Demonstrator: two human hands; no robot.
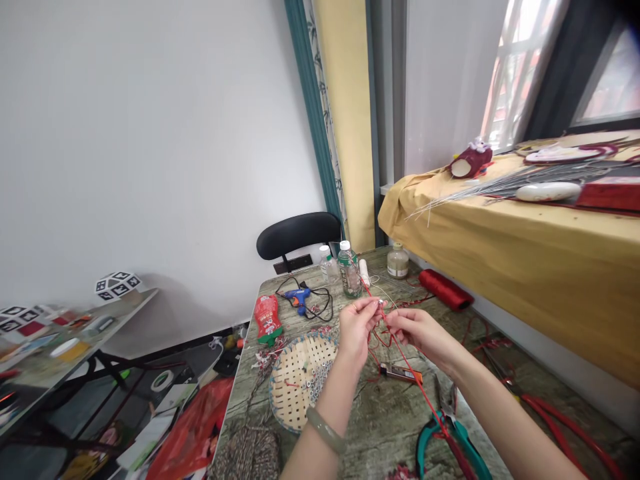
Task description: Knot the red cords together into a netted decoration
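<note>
Both my hands are raised over the table, fingertips meeting around a thin red cord [406, 363]. My left hand [356, 328], with a green bangle on its wrist, pinches the cord and a small pale piece at the top. My right hand [416, 331] grips the same cord just to the right. The cord runs down toward me past teal-handled scissors [440, 440]. Below my left hand lies a round woven bamboo tray [295, 387] holding small metal rings.
On the table stand clear bottles [349, 267], a jar [398, 260], a blue glue gun [298, 297], a red packet [267, 317], a red thread spool [445, 289] and an orange lighter [401, 374]. A black chair [297, 235] stands behind. A yellow-draped shelf [525, 253] is on the right.
</note>
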